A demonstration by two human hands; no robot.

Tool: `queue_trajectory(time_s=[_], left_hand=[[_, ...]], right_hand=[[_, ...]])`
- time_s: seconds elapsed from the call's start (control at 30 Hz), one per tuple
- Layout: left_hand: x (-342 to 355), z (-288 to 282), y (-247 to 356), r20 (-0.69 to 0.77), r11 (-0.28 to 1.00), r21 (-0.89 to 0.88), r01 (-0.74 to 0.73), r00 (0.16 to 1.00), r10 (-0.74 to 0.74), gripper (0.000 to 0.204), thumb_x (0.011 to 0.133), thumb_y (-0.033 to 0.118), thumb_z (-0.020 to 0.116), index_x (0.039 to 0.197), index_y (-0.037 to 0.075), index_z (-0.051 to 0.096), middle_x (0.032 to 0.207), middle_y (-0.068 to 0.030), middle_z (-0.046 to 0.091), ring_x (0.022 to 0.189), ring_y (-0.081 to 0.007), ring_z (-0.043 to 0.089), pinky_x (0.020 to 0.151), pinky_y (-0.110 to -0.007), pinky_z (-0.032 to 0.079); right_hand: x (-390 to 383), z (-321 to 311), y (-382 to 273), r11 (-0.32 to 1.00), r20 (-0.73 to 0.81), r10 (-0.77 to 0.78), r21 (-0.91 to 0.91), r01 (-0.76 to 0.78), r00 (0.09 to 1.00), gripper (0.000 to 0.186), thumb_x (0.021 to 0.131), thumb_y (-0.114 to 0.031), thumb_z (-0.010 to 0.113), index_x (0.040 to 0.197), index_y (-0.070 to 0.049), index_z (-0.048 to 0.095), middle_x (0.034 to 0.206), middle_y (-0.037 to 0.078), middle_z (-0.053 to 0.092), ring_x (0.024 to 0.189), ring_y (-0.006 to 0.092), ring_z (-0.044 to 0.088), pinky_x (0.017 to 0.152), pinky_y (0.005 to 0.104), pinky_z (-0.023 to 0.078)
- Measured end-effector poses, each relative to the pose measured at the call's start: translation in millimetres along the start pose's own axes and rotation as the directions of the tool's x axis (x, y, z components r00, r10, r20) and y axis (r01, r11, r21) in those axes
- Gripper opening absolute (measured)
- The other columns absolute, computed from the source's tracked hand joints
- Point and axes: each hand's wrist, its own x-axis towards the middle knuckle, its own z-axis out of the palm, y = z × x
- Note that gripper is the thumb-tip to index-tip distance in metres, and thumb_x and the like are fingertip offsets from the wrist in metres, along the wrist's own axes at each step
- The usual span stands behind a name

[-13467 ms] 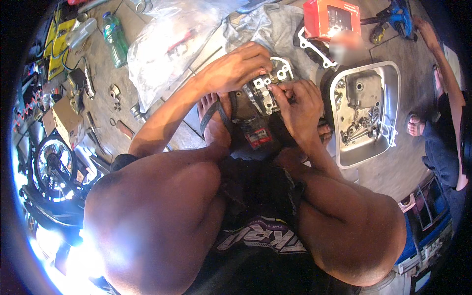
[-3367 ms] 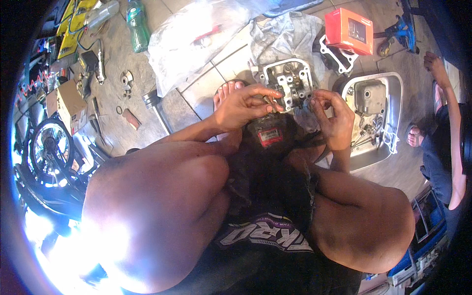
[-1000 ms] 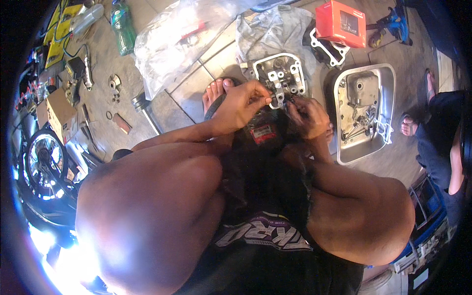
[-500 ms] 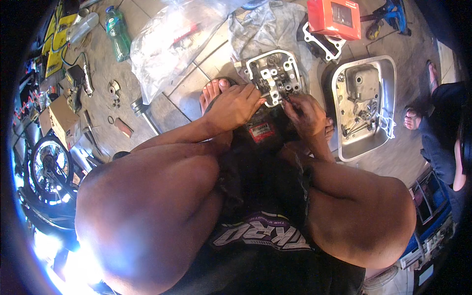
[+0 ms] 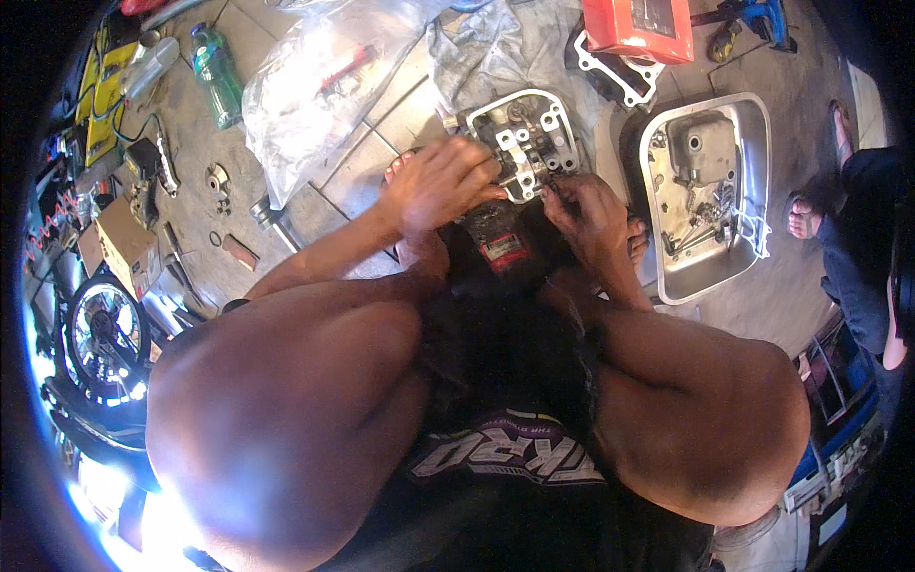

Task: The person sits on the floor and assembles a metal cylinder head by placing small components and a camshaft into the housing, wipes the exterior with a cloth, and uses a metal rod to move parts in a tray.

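An aluminium engine cylinder head lies between my feet, its open side with the valve gear facing up. My left hand is at its left near edge, fingers curled and a little blurred; what they hold, if anything, is hidden. At the near right edge, my right hand has its thumb and fingers pinched together against the head. Something small and dark seems to be at those fingertips, too small to name. Just below the head, a red label shows on a dark surface between my legs.
Right of me stands a metal basin with engine parts inside. Beyond are a red box, a gasket, a grey rag, a plastic bag and a green bottle. Another person's foot is at right.
My left hand has shifted slightly left, away from the middle of the cylinder head. The right hand stays at the near right edge. The whole view has tilted a little.
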Motion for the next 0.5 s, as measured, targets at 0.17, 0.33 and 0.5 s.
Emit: queue_trajectory(time_s=[0.17, 0.33, 0.5], left_hand=[[59.2, -37.3, -31.9, 0.223, 0.94, -0.095, -0.329, 0.913, 0.342, 0.061, 0.083, 0.039, 0.071, 0.133, 0.008, 0.055, 0.15, -0.0093, 0.046, 0.142, -0.0252, 0.041, 0.119, -0.044, 0.034], [83.5, -24.2, -57.9, 0.282, 0.835, -0.293, -0.466, 0.792, 0.542, 0.069, 0.076, 0.036, 0.073, 0.134, 0.004, 0.053, 0.156, -0.0128, 0.04, 0.149, -0.0307, 0.031, 0.124, -0.046, 0.027], [97.5, -21.7, -58.5, 0.325, 0.801, -0.346, -0.489, 0.738, 0.591, 0.068, 0.079, 0.037, 0.073, 0.133, 0.002, 0.05, 0.16, -0.0157, 0.034, 0.151, -0.0335, 0.027, 0.124, -0.049, 0.025]], right_hand=[[1.3, 3.2, -0.3, 1.0, -0.033, -0.016, 0.002, 0.016, 0.999, 0.027, 0.076, -0.008, 0.081, 0.097, -0.007, 0.064, 0.09, 0.011, 0.069, 0.079, 0.0311, 0.069, 0.07, 0.0401, 0.057], [1.1, 5.5, 0.8, 1.0, -0.047, 0.003, 0.016, -0.002, 0.999, 0.026, 0.076, -0.006, 0.081, 0.095, -0.008, 0.064, 0.089, 0.01, 0.069, 0.079, 0.0303, 0.069, 0.07, 0.0396, 0.057], [1.7, 3.1, 1.4, 1.0, -0.03, 0.002, 0.013, -0.002, 1.0, 0.025, 0.076, -0.007, 0.081, 0.095, -0.008, 0.065, 0.09, 0.01, 0.07, 0.081, 0.0304, 0.07, 0.071, 0.0396, 0.057]])
